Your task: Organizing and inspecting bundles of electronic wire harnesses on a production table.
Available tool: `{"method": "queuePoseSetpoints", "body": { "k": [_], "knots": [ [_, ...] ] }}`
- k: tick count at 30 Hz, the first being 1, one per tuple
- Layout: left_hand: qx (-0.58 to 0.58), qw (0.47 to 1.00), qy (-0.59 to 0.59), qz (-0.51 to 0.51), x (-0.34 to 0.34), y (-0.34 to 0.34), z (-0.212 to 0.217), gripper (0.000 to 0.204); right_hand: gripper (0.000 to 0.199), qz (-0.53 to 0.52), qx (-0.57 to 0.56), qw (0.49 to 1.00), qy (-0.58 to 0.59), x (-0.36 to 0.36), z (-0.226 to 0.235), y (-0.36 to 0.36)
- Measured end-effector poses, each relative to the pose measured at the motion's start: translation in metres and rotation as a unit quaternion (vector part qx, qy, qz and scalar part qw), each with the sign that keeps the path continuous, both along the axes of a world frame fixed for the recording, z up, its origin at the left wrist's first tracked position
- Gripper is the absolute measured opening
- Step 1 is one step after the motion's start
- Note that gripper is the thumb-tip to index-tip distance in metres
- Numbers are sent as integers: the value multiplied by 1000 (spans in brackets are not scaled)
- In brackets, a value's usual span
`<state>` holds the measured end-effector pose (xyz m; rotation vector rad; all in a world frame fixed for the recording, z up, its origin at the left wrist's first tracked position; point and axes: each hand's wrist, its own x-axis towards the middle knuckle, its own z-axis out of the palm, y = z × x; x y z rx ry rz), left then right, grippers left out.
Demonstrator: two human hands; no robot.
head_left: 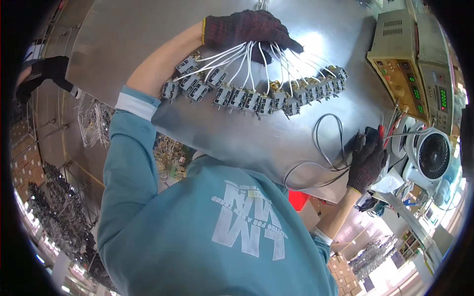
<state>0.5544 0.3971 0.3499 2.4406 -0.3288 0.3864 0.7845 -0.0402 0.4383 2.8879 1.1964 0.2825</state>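
My left hand [247,30], in a dark maroon knitted glove, is closed around a bundle of white wires [249,61] above the metal table. The wires fan out to a curved row of several small grey box-shaped electrical parts [252,101] with black and brass-coloured details, lying on the table. At the right table edge, my right hand [366,163], in a matching glove, has its fingers closed about a red-handled test probe [381,130], its tip pointing away from me. A black piece [370,132] shows beside the probe; its kind is unclear. A grey cable [316,165] loops beside this hand.
Two bench instruments with green digits, a beige one [392,74] and a grey one [437,93], stand at the far right. A white fan [430,155] is nearer. Bundled wired parts [170,153] lie below the table's near edge. Another person's dark-gloved hand [52,71] is at left.
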Motion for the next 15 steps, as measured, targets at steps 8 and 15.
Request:
{"method": "queuePoseSetpoints", "body": {
  "k": [8,15],
  "knots": [
    [25,999,-1,-40,4,3,17,72,36,129,-82,970,-191,-7,-23,-6],
    [70,997,-8,-19,4,4,9,75,39,88,95,990,-46,-32,-29,1]
  ]
}}
